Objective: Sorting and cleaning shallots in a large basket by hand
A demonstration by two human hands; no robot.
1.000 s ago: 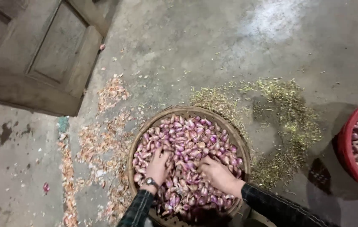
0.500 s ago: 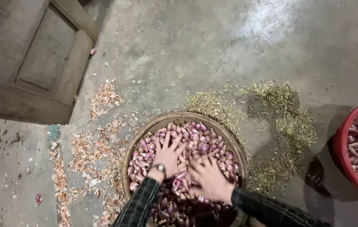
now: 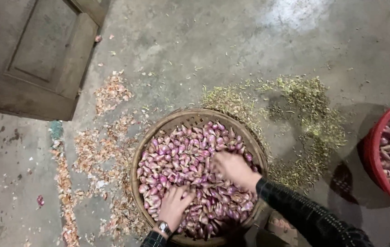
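Both hands are down in the shallots [image 3: 190,160], a purple-pink heap filling the round woven basket [image 3: 181,120] at lower centre of the frame. The left hand [image 3: 175,206] lies flat near the basket's lower edge, fingers spread and pressed into the bulbs, a watch on its wrist; it clamps nothing. The right hand [image 3: 232,168], just right of centre, is blurred; whether its fingers are curled around bulbs or spread cannot be told. The bulk of the heap lies up and to the left of both hands, toward the far rim, and the left hand is nearer that side. The bulbs point every way, with no common long axis.

At the right edge of the frame, well apart from the basket, a red tub [image 3: 372,151] also holds shallots. Papery skins [image 3: 111,91] litter the concrete floor to the left, dry greenish trimmings [image 3: 311,114] to the upper right. A wooden door [image 3: 35,55] fills the upper left.
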